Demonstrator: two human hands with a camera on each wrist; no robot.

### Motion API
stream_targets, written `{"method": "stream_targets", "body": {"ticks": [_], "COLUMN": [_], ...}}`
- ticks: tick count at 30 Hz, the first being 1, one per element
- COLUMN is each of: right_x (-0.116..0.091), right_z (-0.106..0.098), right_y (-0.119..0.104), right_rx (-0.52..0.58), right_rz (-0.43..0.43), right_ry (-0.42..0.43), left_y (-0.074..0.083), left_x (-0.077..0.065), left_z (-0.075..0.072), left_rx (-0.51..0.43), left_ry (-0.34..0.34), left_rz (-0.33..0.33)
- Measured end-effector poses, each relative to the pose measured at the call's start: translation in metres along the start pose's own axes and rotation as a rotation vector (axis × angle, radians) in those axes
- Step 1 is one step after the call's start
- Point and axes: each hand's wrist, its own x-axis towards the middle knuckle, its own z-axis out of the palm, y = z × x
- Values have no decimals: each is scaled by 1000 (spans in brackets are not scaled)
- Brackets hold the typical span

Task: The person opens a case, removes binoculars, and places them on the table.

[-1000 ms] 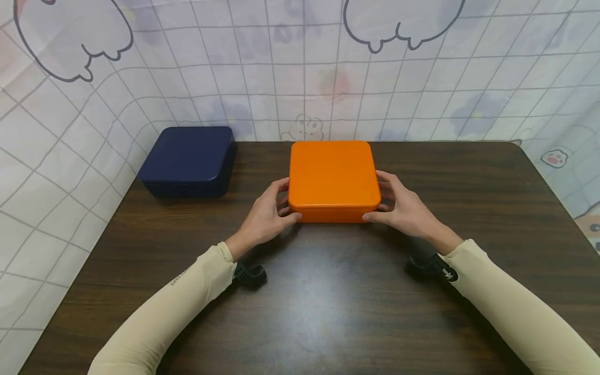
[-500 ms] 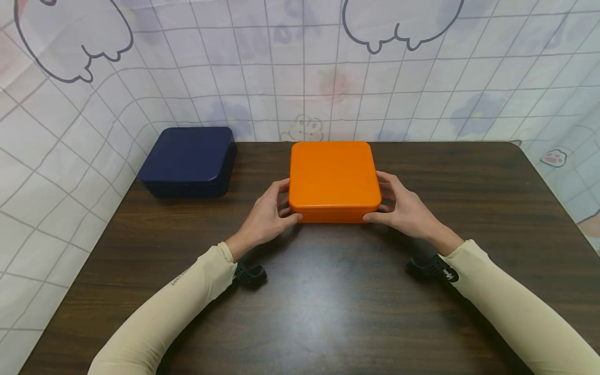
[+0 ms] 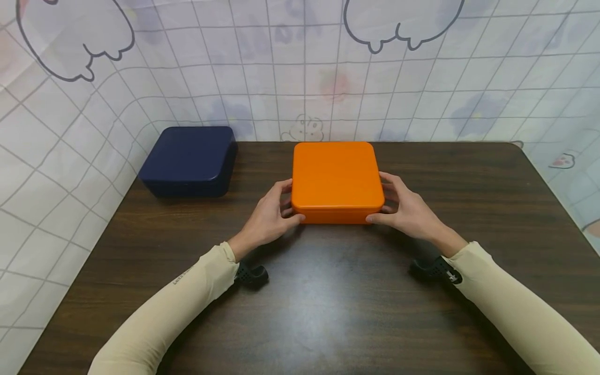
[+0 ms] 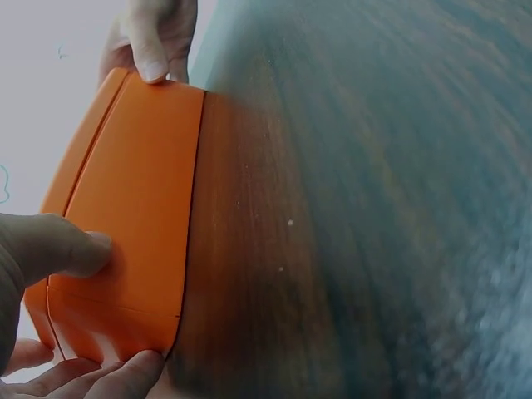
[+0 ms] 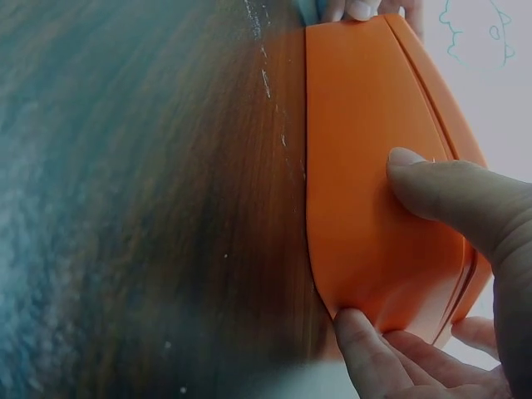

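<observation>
A bright orange lidded box (image 3: 337,174) sits on the dark wooden table, near its back edge. My left hand (image 3: 268,216) grips the box's near left corner, thumb on the front face and fingers along the side. At the near right corner my right hand (image 3: 410,211) holds it the same way. In the left wrist view the left thumb (image 4: 71,249) presses the front wall of the box (image 4: 141,183), below the lid seam. The right wrist view shows the right thumb (image 5: 440,187) on that same wall, with fingertips curled round the corner.
A navy blue box (image 3: 189,159) of similar shape stands at the table's back left. Behind the table (image 3: 319,312) hangs a white grid-patterned cloth (image 3: 262,67), which also lines the left side. Dark wrist straps (image 3: 253,275) show below both sleeves.
The orange box has shifted very slightly to the right and nearer, with both hands still gripping it. The navy box stays in place.
</observation>
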Motion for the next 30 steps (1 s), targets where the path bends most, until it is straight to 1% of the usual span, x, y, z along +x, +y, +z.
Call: {"method": "stream_targets", "body": {"ticks": [13,30], "right_x": [-5,-10], "right_z": [-2,-3], "right_y": [-1,0], "right_rx": [-12,-9], "right_rz": [10,-6], "right_ry": [-2,-1], "left_y": [3,7], "left_x": [0,-4], "left_z": [4,7], "left_rx": [2,8], "left_ry": [0,2], "left_rz": [-4,-2]}}
